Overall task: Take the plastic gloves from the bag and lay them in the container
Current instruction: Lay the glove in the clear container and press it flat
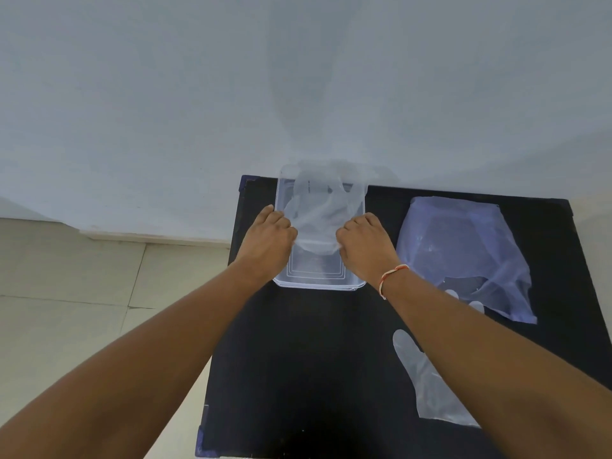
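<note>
Now both hands [270,238] [366,241] pinch a glove [314,215] over the container [318,283], fingers pointing away.

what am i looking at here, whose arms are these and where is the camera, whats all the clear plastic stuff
No machine here: these are a person's bare arms, filmed by one camera worn on their head, looking down. The left hand and right hand each pinch one side of a thin plastic glove over a clear container. It stands on a black table. To the right lies the plastic bag with glove fingertips poking out of its opening, and nearer the camera another loose glove lies flat, partly under the right forearm.
</note>
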